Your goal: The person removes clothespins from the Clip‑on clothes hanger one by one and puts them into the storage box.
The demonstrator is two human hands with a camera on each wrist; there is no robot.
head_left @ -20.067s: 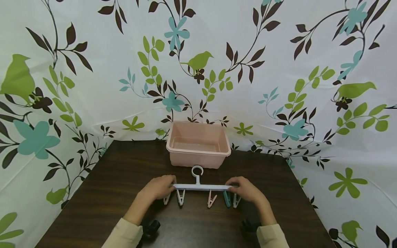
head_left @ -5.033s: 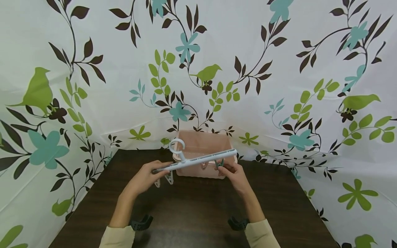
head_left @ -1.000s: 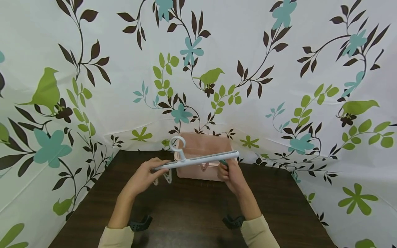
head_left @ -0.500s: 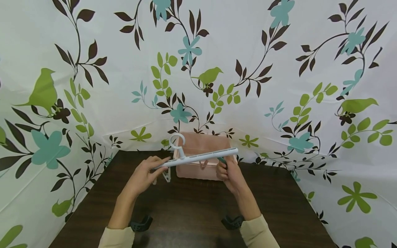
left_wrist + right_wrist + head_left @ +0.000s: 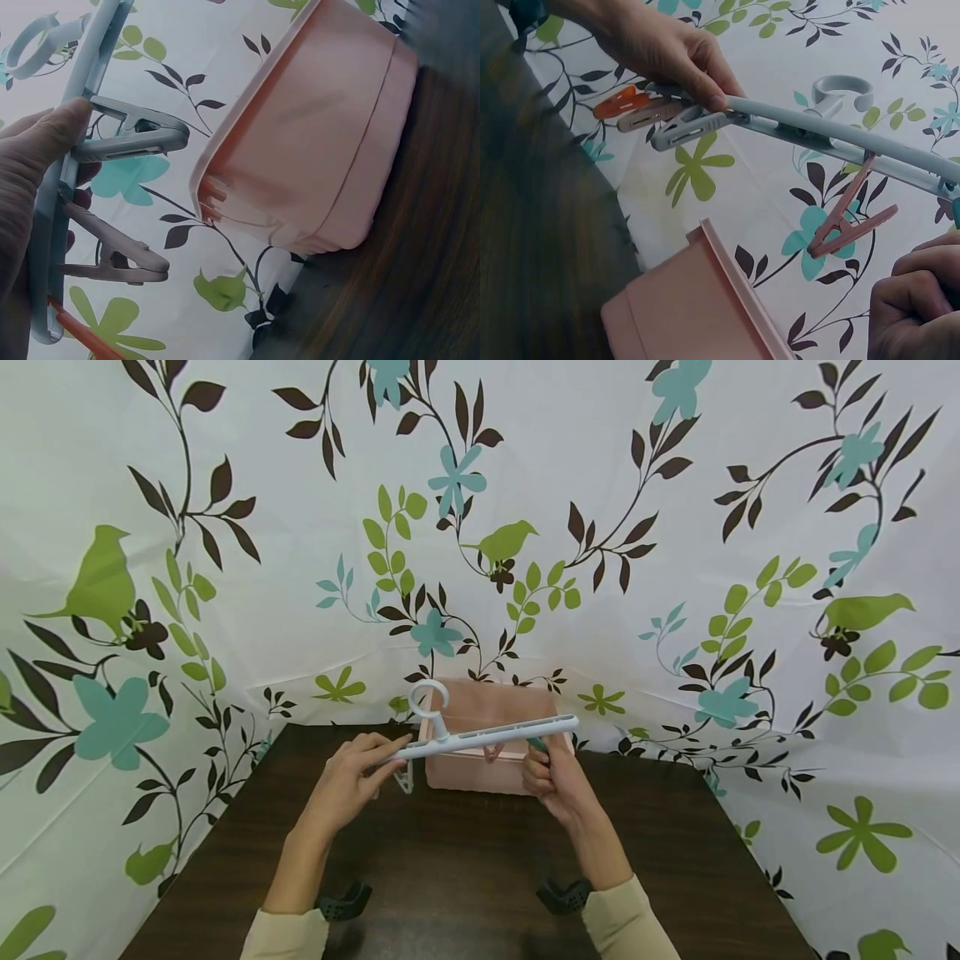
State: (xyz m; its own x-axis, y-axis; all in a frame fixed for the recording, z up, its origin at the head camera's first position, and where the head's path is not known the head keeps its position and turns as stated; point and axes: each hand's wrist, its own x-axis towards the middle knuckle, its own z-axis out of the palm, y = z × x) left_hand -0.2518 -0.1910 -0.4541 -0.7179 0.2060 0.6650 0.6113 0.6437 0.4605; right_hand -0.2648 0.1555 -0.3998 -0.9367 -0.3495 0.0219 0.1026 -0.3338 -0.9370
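Note:
A pale blue clip hanger [image 5: 506, 735] with a ring-shaped hook is held up above the table, its right end tilted higher. My left hand [image 5: 345, 785] grips its left end, thumb pressed along the bar. Beside that thumb hang a grey clothespin [image 5: 142, 142], a beige clothespin [image 5: 112, 244] and an orange clothespin [image 5: 619, 103]. Mid-bar dangles a pink clothespin [image 5: 851, 217]. Near the right end, my right hand [image 5: 555, 785] has its fingers curled round a teal clothespin [image 5: 537, 745], mostly hidden by the hand.
A pink plastic tub [image 5: 480, 777] stands at the back of the dark wooden table [image 5: 450, 860], right behind the hanger. Patterned cloth [image 5: 300, 610] surrounds the table behind and at both sides. Each wrist wears a black camera mount [image 5: 345, 900].
Twenty seconds ago the hanger was lower, with a hand at each end; it was then raised. The right hand has moved onto the teal clothespin. In the last second, the hanger only shifts slightly.

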